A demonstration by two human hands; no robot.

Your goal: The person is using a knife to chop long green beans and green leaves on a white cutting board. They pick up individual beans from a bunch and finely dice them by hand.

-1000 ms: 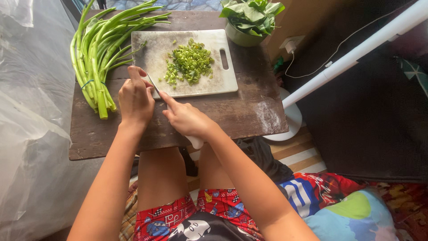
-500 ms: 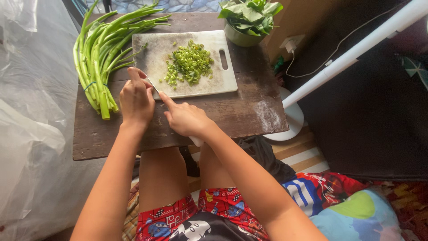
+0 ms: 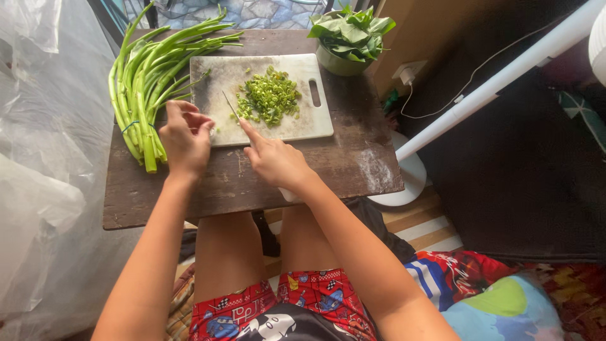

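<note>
Right hand (image 3: 276, 162): closed round a knife (image 3: 231, 106) with a pale handle, forefinger along the spine, thin blade angled over the near-left part of the white plastic cutting board (image 3: 303, 123), tip just beside the heap of chopped green stems (image 3: 268, 96). Left hand (image 3: 184, 137): fingers loosely curled at the board's left edge, whether they pinch anything cannot be told; bundle of long smooth green stalks (image 3: 148, 76), tied with a thin band, just beside it. All on a worn dark wooden table (image 3: 353, 158); green pot of broad leaves (image 3: 349, 36) at the far edge.
</note>
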